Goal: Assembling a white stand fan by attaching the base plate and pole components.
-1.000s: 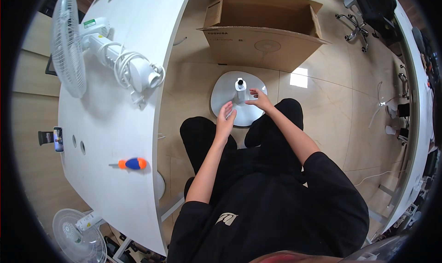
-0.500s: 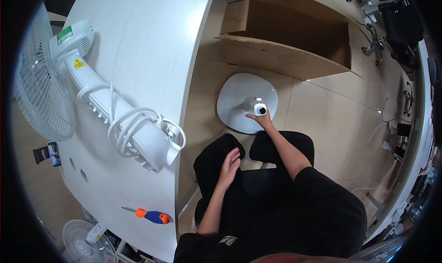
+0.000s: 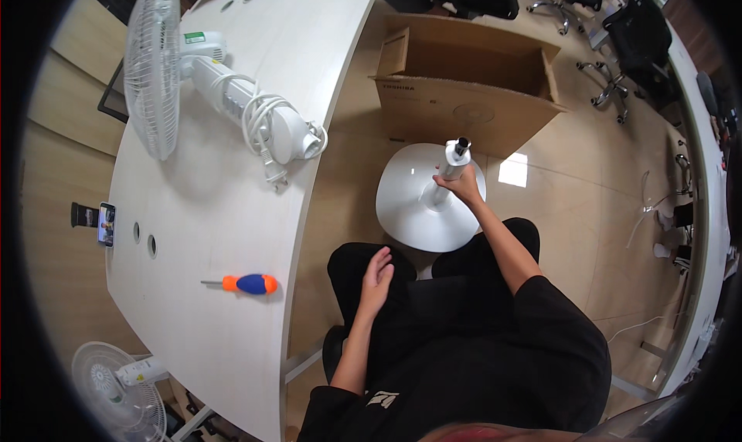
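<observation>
My right hand (image 3: pixel 464 187) is wrapped round the white pole (image 3: pixel 444 195) of a fan stand, just below its collar. A dark opening shows at the pole's top end. The pole rises from a broad white rounded base (image 3: pixel 402 198) on the floor, in front of my knees. My left hand (image 3: pixel 376 278) rests empty near my left thigh, its fingers stretched out. On the white table to my left lies a white fan upper section (image 3: pixel 220 94) with its round grille (image 3: pixel 154 71), its power cord (image 3: pixel 263 121) looped around the body.
An orange and blue screwdriver (image 3: pixel 249 284) lies on the white table (image 3: pixel 201 349). A phone (image 3: pixel 107 224) stands by the table's far left edge. An open cardboard box (image 3: pixel 440 102) sits beyond the base. Office chairs (image 3: pixel 610 86) are at far right; another fan (image 3: pixel 116 388) stands lower left.
My view has tilted up, so the pole shows more from its side and more of the room beyond appears. My right hand stays on the pole; my left hand remains near my thigh.
</observation>
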{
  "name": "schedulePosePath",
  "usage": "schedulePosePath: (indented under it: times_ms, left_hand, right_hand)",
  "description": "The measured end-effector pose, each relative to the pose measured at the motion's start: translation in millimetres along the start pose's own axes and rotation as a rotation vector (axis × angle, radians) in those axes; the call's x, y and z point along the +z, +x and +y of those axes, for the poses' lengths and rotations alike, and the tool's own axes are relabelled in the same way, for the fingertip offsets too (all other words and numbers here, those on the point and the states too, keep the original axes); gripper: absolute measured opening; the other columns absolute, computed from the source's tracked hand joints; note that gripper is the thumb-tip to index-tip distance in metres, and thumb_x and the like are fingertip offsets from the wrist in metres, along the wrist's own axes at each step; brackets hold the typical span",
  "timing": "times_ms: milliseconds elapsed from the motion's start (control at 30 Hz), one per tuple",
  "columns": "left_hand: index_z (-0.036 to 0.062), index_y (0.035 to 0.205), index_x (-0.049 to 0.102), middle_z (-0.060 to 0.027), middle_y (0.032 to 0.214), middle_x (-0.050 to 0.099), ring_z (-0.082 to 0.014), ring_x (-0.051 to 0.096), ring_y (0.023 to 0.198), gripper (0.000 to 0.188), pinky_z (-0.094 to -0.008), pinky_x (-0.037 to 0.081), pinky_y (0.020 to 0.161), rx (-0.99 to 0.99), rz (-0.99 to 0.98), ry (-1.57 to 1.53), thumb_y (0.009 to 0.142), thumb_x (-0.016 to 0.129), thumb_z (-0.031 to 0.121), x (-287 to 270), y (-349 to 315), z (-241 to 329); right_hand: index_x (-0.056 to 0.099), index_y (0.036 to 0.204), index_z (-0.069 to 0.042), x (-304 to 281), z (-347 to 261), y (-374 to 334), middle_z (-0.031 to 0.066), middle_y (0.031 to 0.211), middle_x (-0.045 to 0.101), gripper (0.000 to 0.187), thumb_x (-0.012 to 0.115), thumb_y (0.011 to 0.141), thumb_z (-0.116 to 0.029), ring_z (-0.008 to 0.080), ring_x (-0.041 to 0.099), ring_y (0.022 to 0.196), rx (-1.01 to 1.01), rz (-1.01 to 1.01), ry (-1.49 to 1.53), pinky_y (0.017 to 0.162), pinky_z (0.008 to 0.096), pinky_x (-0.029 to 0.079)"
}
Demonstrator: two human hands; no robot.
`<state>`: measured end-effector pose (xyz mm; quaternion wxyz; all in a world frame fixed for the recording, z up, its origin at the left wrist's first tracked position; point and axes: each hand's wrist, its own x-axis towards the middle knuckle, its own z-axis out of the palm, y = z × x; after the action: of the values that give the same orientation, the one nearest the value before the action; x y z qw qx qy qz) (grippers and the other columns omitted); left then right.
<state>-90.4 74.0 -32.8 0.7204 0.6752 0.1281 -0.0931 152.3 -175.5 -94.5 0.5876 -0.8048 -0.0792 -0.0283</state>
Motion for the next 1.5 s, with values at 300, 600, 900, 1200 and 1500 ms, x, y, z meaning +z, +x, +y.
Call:
schedulePosePath:
  times_ms: [300, 600, 900, 1200, 1500]
  left_hand:
    - [0.0002, 0.144, 0.04, -0.0151, 0.147, 0.046, -0.0251, 0.044, 0.137, 0.048, -0.0376, 0.034, 0.113, 0.177, 0.319, -0.046, 0.106, 0.048, 0.027, 0, -17, 33]
    - [0.0036, 0.147, 0.038, -0.0164, 0.145, 0.048, -0.0311, 0.048, 0.132, 0.062, -0.0464, 0.042, 0.108, 0.085, -0.109, -0.569, 0.105, 0.036, 0.05, 27, 15, 7]
    - [0.0044, 0.144, 0.044, -0.015, 0.141, 0.052, -0.0314, 0.053, 0.127, 0.067, -0.0464, 0.045, 0.105, -0.14, -0.655, -0.898, 0.1, 0.041, 0.056, 143, 7, -19]
    - [0.0052, 0.142, 0.046, -0.0139, 0.139, 0.054, -0.0307, 0.053, 0.126, 0.074, -0.0459, 0.043, 0.106, -0.129, -0.567, -0.855, 0.097, 0.042, 0.063, 146, -30, -16]
    - [0.0067, 0.14, 0.05, -0.012, 0.137, 0.057, -0.0295, 0.053, 0.126, 0.078, -0.0463, 0.039, 0.109, -0.057, -0.089, -0.873, 0.093, 0.046, 0.069, 87, -71, -9]
  right_hand:
    - [0.061, 0.098, -0.004, -124, -232, -42, 0.0076, 0.088, 0.066, 0.037, 0.081, 0.068, -0.01, 0.0183, 0.065, 0.087, -0.204, 0.127, 0.419, 0.082, 0.0348, 0.052]
    - [0.052, 0.11, -0.004, -241, -334, -144, 0.0093, 0.088, 0.057, 0.045, 0.072, 0.072, -0.017, 0.0212, 0.061, 0.086, -0.618, 0.368, 0.829, 0.085, 0.0377, 0.05]
    - [0.045, 0.115, -0.007, -283, -324, -219, 0.0081, 0.092, 0.054, 0.044, 0.07, 0.081, -0.021, 0.0213, 0.056, 0.085, -0.696, 0.28, 1.383, 0.089, 0.0356, 0.046]
    - [0.049, 0.109, -0.004, -283, -250, -211, 0.0071, 0.089, 0.056, 0.039, 0.072, 0.081, -0.019, 0.0197, 0.059, 0.081, -0.566, 0.147, 1.745, 0.088, 0.0354, 0.052]
    - [0.055, 0.103, -0.002, -171, -139, -145, 0.0086, 0.09, 0.062, 0.04, 0.069, 0.088, -0.036, 0.0221, 0.064, 0.083, 0.084, 0.559, 1.629, 0.083, 0.0368, 0.057]
